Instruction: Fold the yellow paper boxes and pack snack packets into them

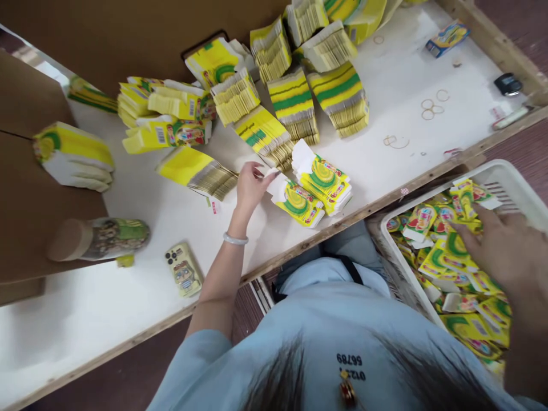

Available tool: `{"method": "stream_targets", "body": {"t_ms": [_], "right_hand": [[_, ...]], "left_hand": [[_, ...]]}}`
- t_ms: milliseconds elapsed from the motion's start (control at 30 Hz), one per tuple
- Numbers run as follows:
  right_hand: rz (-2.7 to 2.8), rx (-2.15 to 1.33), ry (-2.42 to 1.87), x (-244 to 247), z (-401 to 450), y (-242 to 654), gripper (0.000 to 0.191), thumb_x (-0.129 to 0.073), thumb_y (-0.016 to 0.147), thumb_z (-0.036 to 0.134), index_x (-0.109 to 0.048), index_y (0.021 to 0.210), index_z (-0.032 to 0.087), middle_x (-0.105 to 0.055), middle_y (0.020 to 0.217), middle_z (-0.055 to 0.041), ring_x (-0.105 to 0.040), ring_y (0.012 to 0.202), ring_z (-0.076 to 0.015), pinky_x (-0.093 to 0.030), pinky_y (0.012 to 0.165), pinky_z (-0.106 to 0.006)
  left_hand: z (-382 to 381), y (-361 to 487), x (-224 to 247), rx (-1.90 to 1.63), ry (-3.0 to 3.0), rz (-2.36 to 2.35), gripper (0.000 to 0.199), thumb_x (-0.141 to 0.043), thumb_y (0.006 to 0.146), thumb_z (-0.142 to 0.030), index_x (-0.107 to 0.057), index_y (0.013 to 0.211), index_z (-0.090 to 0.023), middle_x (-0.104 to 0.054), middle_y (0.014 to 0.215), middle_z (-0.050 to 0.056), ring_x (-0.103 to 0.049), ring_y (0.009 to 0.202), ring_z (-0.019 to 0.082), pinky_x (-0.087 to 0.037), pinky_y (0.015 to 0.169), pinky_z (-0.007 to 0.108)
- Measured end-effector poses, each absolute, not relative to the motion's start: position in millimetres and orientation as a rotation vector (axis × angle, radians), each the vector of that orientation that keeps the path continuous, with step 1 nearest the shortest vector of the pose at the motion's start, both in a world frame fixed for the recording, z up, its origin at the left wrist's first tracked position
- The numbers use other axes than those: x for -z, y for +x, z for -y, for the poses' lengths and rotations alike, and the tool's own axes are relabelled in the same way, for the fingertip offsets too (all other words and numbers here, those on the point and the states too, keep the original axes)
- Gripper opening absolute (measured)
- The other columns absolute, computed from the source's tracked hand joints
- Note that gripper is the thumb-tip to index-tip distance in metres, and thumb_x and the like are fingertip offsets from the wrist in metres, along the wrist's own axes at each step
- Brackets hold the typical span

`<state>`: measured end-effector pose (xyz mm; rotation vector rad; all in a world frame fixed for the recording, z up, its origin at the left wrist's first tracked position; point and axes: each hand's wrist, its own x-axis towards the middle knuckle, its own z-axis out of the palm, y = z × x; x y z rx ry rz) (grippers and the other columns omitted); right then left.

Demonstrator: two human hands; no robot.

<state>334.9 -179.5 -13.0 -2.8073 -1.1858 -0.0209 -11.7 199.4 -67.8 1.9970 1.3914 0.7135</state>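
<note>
My left hand (252, 187) is over the white table, thumb and fingers pinched on the white end flap of a flattened yellow-green carton (299, 204). Beside that carton lies a small stack of similar cartons (326, 180), their white flaps sticking out. My right hand (503, 245), slightly blurred, reaches over a white plastic basket (492, 166) at the right. Its thumb and forefinger are apart above small folded boxes (445, 257) heaped inside. Several bundles of flat cartons (295, 103) stand fanned out beyond my left hand.
A phone (184, 269) and a lidded jar (115, 238) are on the table's left side. Rubber bands (430, 108), a blue box (447, 39) and a small black object (508, 84) lie at the right. A wooden edge (363, 214) borders the table.
</note>
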Motion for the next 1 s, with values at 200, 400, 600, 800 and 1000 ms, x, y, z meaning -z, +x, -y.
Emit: {"method": "stream_targets", "body": {"t_ms": [200, 400, 600, 800, 1000], "right_hand": [[1.418, 0.097, -2.370, 1, 121, 286, 0.050, -0.052, 0.100, 0.048, -0.061, 0.139, 0.018, -0.071, 0.122, -0.0258, -0.067, 0.122, -0.0414, -0.050, 0.108, -0.059], [1.437, -0.052, -1.549, 12, 13, 179, 0.055, -0.066, 0.094, 0.044, -0.051, 0.143, 0.027, -0.063, 0.140, -0.0142, -0.055, 0.138, -0.0359, -0.039, 0.120, -0.063], [1.448, -0.334, -1.347, 20, -19, 127, 0.035, -0.059, 0.099, 0.045, -0.062, 0.127, 0.025, -0.073, 0.105, -0.0112, -0.071, 0.099, -0.0267, -0.059, 0.096, -0.045], [1.256, -0.303, -1.368, 11, 5, 126, 0.035, -0.039, 0.104, 0.046, -0.064, 0.118, 0.027, -0.071, 0.119, -0.0130, -0.060, 0.131, -0.0326, -0.046, 0.114, -0.058], [1.081, -0.422, -1.480, 13, 11, 122, 0.035, -0.038, 0.105, 0.050, -0.065, 0.111, 0.027, -0.075, 0.103, -0.0078, -0.072, 0.104, -0.0267, -0.052, 0.107, -0.051]], "left_hand": [[-209, -18, 55, -0.831, 2.144, -1.216, 0.021, -0.081, 0.086, -0.023, -0.067, 0.071, -0.016, -0.063, 0.074, -0.002, -0.056, 0.074, 0.013, -0.047, 0.077, 0.029], [-149, -34, -3, -1.105, 2.154, -1.187, 0.031, -0.057, 0.103, -0.044, -0.063, 0.089, -0.017, -0.057, 0.065, -0.006, -0.046, 0.053, 0.007, -0.038, 0.054, 0.023], [-93, -33, -34, -1.348, 1.971, -0.910, 0.026, -0.059, 0.102, -0.045, -0.065, 0.094, -0.021, -0.062, 0.068, -0.005, -0.057, 0.054, 0.007, -0.043, 0.053, 0.021], [-46, -12, 15, -0.876, 1.797, -0.552, 0.092, -0.064, 0.080, -0.079, -0.041, 0.152, -0.027, -0.048, 0.154, 0.019, -0.050, 0.144, 0.038, -0.049, 0.113, 0.054], [-17, -6, 37, -0.814, 1.624, -0.707, 0.064, -0.051, 0.098, -0.063, -0.049, 0.149, -0.025, -0.066, 0.131, 0.014, -0.065, 0.124, 0.031, -0.052, 0.109, 0.050]]}}
